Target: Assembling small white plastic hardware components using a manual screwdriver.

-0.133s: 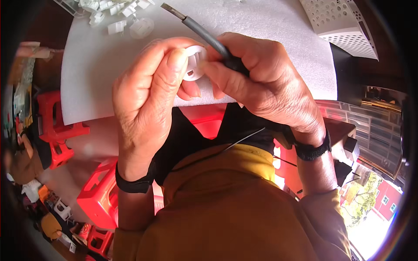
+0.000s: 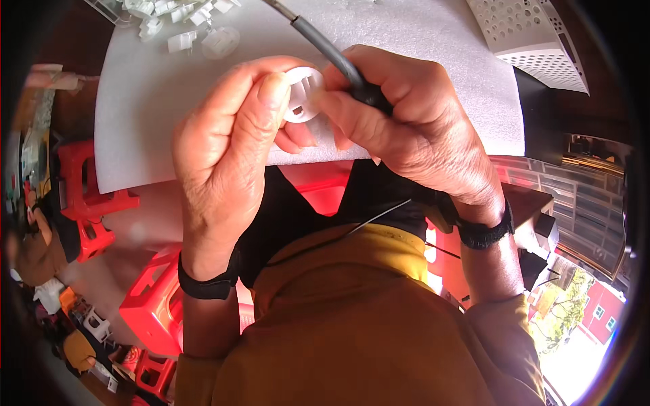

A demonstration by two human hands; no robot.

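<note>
My left hand [image 2: 227, 128] pinches a small round white plastic part [image 2: 301, 108] between thumb and fingers, close above the table's near edge. The part has slots and a small rectangular hole in its face. In my right hand [image 2: 406, 115] is a screwdriver [image 2: 325, 47] with a grey-sleeved shaft; it points up and to the left, away from the part, and its tip runs out of view. My right thumb and fingertips are at the right edge of the round part and look slightly blurred. The fingers behind the part are mostly hidden.
White foam sheeting covers the table [image 2: 149, 128]. Several small white plastic pieces [image 2: 179, 13] lie at the far left, beside a clear round piece [image 2: 220, 42]. A perforated white box [image 2: 535, 40] stands at the far right. Red stools [image 2: 152, 298] are at lower left.
The screwdriver has shifted slightly up and right, taking its tip out of the picture. The round part has moved up a little in my left hand.
</note>
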